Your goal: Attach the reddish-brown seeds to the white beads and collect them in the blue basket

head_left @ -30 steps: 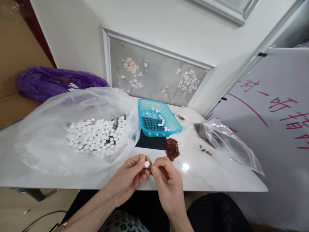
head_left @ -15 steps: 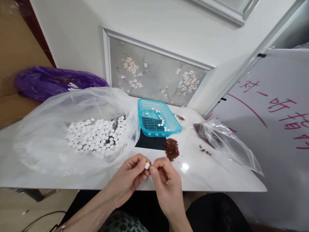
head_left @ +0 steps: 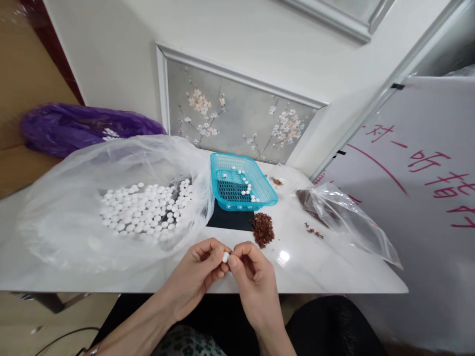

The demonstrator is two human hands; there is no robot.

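Between the thumb and fingers of my left hand [head_left: 202,269] is a small white ball [head_left: 225,257]. My right hand [head_left: 256,282] is closed in a pinch against the ball's right side; whatever its fingertips hold is hidden. Both hands meet above the table's front edge. Just beyond them lies a heap of small reddish-brown pieces [head_left: 263,230]. A blue plastic basket [head_left: 269,198] farther back has several white balls in it. To the left, a large clear plastic bag [head_left: 74,207] lies open with many more white balls [head_left: 148,210] inside.
A black mat [head_left: 226,220] lies partly under the basket. On the right are a clear bag of brown pieces [head_left: 308,200] and a few loose brown bits [head_left: 314,231]. A purple bag [head_left: 67,128] sits at the back left. A whiteboard [head_left: 426,207] bounds the table's right side.
The two hands stay together at the ball, and the right fingertips now sit slightly closer over it. The whole view has shifted very slightly.
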